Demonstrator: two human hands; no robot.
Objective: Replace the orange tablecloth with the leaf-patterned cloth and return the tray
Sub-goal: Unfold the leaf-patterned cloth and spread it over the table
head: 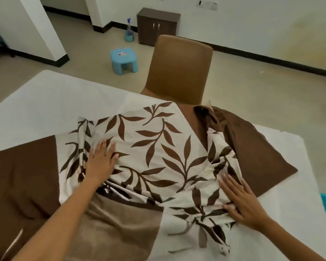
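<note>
Both hands' fingers (231, 187) lie flat on the leaf-patterned cloth (158, 147), hiding the table.

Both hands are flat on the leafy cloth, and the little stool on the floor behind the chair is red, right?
Not quite: the stool is light blue, not red. The head view shows it. Both the left hand and right hand do lie flat on the leafy cloth, with the stool behind the chair.

Beyond the table (36, 102) stands 1 tan chair (179, 70). On the beige floor (262, 95) sit a blue stool (124, 60), a spray bottle (129, 31) (in a small tub) and a dark 2-door cabinet (157, 25) against white, black-skirted walls (262, 21).
</note>
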